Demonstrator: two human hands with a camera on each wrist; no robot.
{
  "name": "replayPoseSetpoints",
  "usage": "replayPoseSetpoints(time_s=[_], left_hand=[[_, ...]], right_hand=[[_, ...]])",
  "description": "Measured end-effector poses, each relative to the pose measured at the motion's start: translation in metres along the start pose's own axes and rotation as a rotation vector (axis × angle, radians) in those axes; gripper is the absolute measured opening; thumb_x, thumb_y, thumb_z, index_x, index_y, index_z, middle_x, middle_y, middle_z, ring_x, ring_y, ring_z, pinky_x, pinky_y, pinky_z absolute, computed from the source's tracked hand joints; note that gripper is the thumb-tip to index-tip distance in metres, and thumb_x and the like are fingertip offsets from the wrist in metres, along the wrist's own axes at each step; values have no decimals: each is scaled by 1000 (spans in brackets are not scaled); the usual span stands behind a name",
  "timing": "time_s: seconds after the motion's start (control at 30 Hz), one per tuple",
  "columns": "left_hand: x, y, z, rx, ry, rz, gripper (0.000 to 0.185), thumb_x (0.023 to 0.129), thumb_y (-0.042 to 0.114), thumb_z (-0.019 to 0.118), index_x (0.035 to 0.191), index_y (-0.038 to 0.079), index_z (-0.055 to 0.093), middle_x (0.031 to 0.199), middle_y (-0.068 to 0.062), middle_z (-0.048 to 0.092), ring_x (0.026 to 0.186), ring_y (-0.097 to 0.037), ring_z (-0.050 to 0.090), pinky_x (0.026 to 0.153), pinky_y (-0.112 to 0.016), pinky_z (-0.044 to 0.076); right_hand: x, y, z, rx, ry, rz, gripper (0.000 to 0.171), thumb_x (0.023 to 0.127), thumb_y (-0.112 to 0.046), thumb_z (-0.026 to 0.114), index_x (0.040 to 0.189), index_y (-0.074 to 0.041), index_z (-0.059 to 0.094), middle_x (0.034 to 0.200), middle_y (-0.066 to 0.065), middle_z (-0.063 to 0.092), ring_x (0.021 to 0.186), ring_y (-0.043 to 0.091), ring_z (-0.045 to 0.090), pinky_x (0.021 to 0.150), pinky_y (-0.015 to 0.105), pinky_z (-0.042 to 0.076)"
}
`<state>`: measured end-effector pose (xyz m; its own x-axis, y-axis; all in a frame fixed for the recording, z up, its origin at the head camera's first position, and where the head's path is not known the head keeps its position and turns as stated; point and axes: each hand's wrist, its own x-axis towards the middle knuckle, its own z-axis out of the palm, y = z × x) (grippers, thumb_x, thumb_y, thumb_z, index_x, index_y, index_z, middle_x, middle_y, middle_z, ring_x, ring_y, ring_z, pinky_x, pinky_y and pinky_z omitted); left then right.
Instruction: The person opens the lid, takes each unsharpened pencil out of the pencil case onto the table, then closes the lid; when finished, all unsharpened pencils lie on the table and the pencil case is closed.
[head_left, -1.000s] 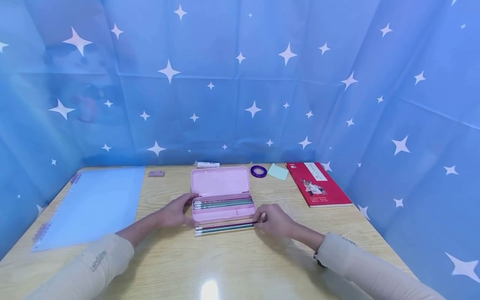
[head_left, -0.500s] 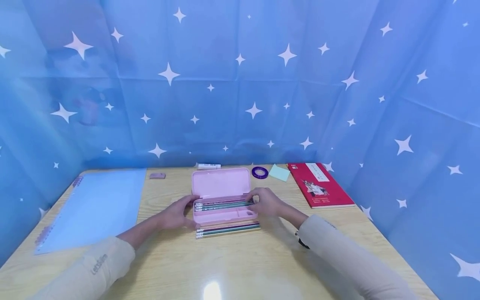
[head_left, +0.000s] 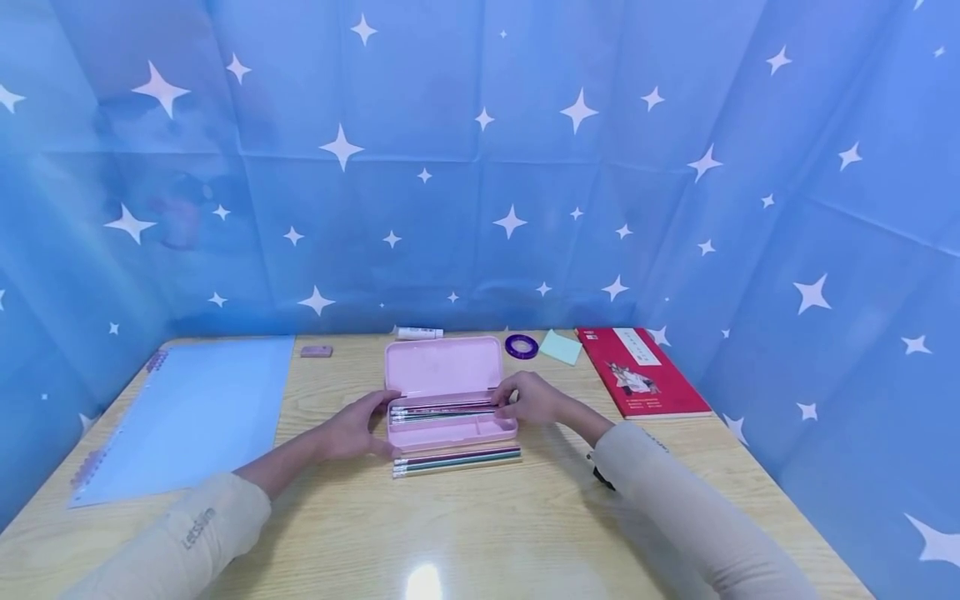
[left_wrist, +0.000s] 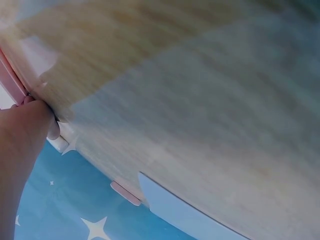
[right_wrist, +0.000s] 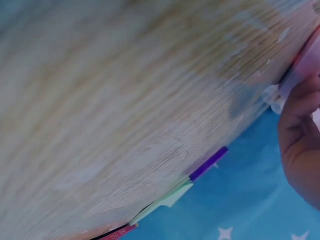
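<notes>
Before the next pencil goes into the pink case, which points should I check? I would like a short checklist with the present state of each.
1. Pencil case lid open: ok.
2. Left hand steadies the case's left end: ok.
3. Right hand free of the pencil at the case's right end: cannot tell.
4. Pencils in the case lie flat in the long compartment: ok.
5. Pencils on the table within reach, in front of the case: ok.

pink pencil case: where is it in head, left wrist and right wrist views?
Head: pink pencil case centre of table, lid open, between both hands.
Left wrist: pink edge at upper left, beside the left hand.
Right wrist: blurred pink edge at upper right.
Shared landmark: purple tape roll.
</notes>
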<state>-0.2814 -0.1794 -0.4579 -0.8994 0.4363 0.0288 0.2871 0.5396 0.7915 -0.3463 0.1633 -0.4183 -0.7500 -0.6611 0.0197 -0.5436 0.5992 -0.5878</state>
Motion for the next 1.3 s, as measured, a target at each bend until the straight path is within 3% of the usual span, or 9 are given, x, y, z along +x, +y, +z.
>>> replayPoseSetpoints(time_s=[0.37, 0.6, 0.87, 1.07, 1.13, 1.3], left_hand=[[0, 1, 2, 4, -5, -5, 101, 72, 30, 90, 151, 3, 33, 145, -14, 46, 136, -33, 42, 118, -49, 27], [1, 0, 1, 17, 3, -20, 101, 71, 31, 90, 151, 6, 34, 144, -10, 47, 135, -30, 43, 118, -47, 27], [1, 0, 0, 25, 0, 0, 102, 71, 32, 90, 151, 4, 34, 143, -13, 48, 134, -32, 43, 117, -50, 28], [1, 0, 2, 22, 3, 6, 99, 72, 30, 90, 150, 4, 35, 142, -12, 49, 133, -31, 44, 117, -49, 28], [0, 1, 1, 20, 5, 9, 99, 71, 29, 90, 150, 3, 35, 142, -12, 49, 134, -32, 43, 118, -49, 27], [-1, 3, 0, 21, 12, 8, 98, 71, 28, 90, 149, 3, 36, 141, -13, 49, 133, -32, 44, 117, -50, 27]], right_hand=[[-3, 0, -1, 10, 30, -19, 5, 87, -4, 74, 92, -4, 75, 88, -1, 71, 80, 14, 60, 68, 25, 51], [-6, -4, -3, 36, 132, 32, 7, 89, -7, 72, 94, -9, 77, 89, -3, 72, 81, 13, 61, 71, 27, 53], [-12, -13, -5, 246, 223, 96, 12, 92, -8, 70, 102, -5, 76, 89, 17, 72, 76, 39, 64, 50, 24, 47], [-24, -22, -9, 323, 309, 114, 18, 91, -10, 72, 106, 0, 74, 88, 22, 71, 75, 38, 63, 47, 27, 48], [-31, -34, -14, 335, 317, 117, 20, 91, -9, 72, 108, 2, 73, 83, 18, 71, 72, 33, 63, 48, 30, 50], [-45, -44, -20, 394, 312, 118, 22, 92, -13, 71, 109, 1, 72, 85, 18, 70, 77, 39, 63, 50, 28, 51]])
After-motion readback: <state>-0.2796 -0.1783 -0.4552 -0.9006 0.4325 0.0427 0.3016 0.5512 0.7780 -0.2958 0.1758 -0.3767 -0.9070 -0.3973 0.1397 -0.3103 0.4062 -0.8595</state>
